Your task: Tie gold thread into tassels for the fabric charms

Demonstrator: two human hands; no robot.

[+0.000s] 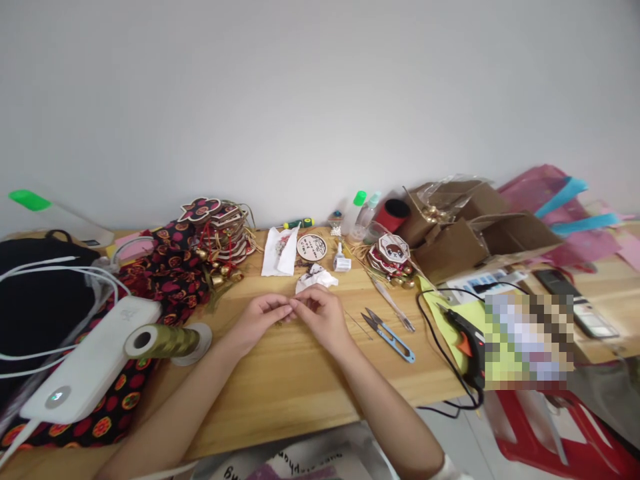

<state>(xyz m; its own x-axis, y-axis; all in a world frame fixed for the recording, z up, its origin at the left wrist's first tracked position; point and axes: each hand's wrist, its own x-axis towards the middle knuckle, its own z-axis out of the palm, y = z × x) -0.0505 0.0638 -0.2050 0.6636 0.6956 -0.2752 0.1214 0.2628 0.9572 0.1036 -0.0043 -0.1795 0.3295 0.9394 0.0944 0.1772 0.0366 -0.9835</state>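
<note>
My left hand (263, 319) and my right hand (323, 317) meet above the middle of the wooden table (280, 407). Thumbs and fingertips are pinched together, and whatever lies between them is too small to make out. A crumpled white tissue (316, 279) with dark marks sits just beyond the fingers. To the right of my right hand lie blue thread snips (393, 339), a thin needle-like rod (359, 325) and tweezers (393, 303). A spool of olive-gold thread (170, 341) stands on its side left of my left hand.
A white power strip (95, 360) and patterned cloth (173, 267) fill the left. Stacked ornaments (227, 230), a round tag (311, 247) and a small glue bottle (342, 260) line the back. Right are octagonal ornaments (393, 252), cardboard boxes (480, 233) and a corded glue gun (465, 337).
</note>
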